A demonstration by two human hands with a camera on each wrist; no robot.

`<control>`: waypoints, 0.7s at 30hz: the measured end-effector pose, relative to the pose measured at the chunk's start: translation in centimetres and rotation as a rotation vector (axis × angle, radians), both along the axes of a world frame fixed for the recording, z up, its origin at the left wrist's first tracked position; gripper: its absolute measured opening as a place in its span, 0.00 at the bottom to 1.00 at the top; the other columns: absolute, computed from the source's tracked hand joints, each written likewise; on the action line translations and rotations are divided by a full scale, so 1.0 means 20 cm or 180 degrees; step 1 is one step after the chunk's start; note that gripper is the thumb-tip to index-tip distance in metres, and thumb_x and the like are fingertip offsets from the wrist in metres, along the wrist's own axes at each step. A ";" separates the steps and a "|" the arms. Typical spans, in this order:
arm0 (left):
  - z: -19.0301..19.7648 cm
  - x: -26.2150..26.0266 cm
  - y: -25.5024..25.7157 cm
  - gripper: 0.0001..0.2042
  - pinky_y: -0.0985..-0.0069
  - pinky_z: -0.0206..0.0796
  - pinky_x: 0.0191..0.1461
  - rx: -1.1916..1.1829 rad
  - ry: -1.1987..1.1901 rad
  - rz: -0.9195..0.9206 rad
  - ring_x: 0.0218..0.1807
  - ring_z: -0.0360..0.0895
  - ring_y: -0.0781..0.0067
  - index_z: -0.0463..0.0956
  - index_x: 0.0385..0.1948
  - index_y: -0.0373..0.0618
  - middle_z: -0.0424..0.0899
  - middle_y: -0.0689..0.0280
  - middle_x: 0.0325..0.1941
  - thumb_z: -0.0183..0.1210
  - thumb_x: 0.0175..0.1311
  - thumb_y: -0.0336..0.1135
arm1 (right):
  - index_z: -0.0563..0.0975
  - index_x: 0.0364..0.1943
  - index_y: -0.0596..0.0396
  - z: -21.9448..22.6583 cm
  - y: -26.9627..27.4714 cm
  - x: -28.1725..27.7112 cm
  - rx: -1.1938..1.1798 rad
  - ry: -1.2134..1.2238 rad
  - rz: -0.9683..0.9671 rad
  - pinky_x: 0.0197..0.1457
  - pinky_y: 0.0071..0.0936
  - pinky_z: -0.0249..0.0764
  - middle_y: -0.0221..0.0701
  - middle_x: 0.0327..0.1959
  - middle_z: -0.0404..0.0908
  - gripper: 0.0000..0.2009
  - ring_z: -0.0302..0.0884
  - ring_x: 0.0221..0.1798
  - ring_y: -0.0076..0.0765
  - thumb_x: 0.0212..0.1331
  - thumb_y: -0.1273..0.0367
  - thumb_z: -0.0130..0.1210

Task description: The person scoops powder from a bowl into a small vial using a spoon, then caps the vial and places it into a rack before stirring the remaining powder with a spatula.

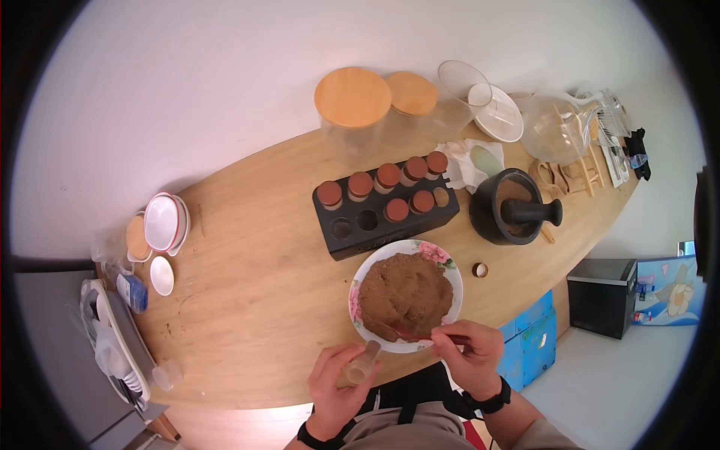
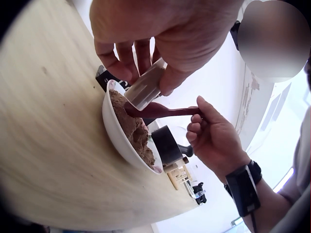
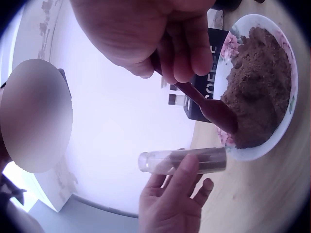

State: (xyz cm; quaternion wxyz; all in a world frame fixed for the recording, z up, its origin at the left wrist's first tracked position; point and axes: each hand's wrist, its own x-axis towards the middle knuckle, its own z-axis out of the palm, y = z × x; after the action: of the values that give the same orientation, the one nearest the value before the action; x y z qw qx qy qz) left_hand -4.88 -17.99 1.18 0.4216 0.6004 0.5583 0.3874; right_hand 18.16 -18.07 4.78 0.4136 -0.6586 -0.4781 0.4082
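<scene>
My left hand (image 1: 337, 386) holds a small glass vial (image 3: 211, 159) between thumb and fingers, close beside the near rim of a floral bowl (image 1: 403, 247). Brown powder shows inside the vial, mostly at the end towards the bowl; its lipped mouth has no cap on it. A mound of brown powder (image 1: 409, 289) fills the bowl. With my right hand (image 1: 478, 351) I grip the handle of a reddish-brown spoon (image 3: 216, 112), whose head dips into the powder at the bowl's near side.
Behind the bowl stands a black rack (image 1: 330, 236) with several brown-topped vials. To its right is a dark mortar (image 1: 486, 221) with a pestle (image 1: 544, 212). A small round cap (image 1: 480, 270) lies right of the bowl. Wood-lidded jars (image 1: 352, 97) line the wall; white bowls (image 1: 160, 221) sit left.
</scene>
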 end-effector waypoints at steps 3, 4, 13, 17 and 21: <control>0.00 0.01 0.03 0.21 0.69 0.78 0.54 0.0090 0.0031 -0.0072 0.49 0.86 0.59 0.84 0.48 0.38 0.88 0.55 0.48 0.80 0.52 0.22 | 0.87 0.41 0.65 -0.05 0.02 0.03 -0.0004 0.0265 -0.0397 0.38 0.21 0.83 0.35 0.31 0.90 0.04 0.90 0.33 0.26 0.67 0.77 0.69; 0.01 0.00 0.04 0.21 0.69 0.78 0.54 0.0106 0.0033 -0.0074 0.49 0.86 0.59 0.84 0.48 0.38 0.88 0.55 0.48 0.80 0.52 0.22 | 0.86 0.42 0.66 -0.06 0.02 0.06 0.0073 0.0196 -0.0407 0.38 0.21 0.83 0.35 0.32 0.90 0.04 0.89 0.33 0.25 0.69 0.77 0.68; 0.05 0.01 0.09 0.21 0.68 0.78 0.54 0.0106 0.0157 -0.0177 0.48 0.86 0.59 0.84 0.49 0.39 0.88 0.56 0.47 0.80 0.52 0.22 | 0.86 0.43 0.67 0.01 0.03 0.07 -0.0011 0.0662 -0.0537 0.39 0.21 0.85 0.35 0.33 0.90 0.04 0.88 0.33 0.23 0.71 0.77 0.66; 0.09 0.01 0.13 0.19 0.69 0.81 0.50 0.0169 0.0182 -0.0284 0.46 0.87 0.59 0.85 0.50 0.38 0.86 0.55 0.49 0.79 0.56 0.23 | 0.86 0.43 0.66 -0.08 0.07 0.05 -0.0228 0.0699 -0.0764 0.38 0.21 0.84 0.34 0.33 0.90 0.04 0.88 0.33 0.23 0.71 0.77 0.66; 0.10 0.00 0.12 0.19 0.69 0.81 0.50 0.0192 0.0214 -0.0263 0.46 0.87 0.59 0.85 0.50 0.39 0.86 0.55 0.49 0.79 0.56 0.23 | 0.86 0.43 0.66 -0.12 0.03 0.13 -0.0146 0.0866 -0.0918 0.38 0.20 0.83 0.33 0.32 0.89 0.04 0.88 0.33 0.23 0.71 0.77 0.66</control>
State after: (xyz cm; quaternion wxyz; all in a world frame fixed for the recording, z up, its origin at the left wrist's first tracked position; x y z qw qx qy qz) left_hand -4.83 -15.49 3.17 0.4000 0.6480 0.5349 0.3659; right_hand 20.70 -17.46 2.42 0.5134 -0.6683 -0.3091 0.4408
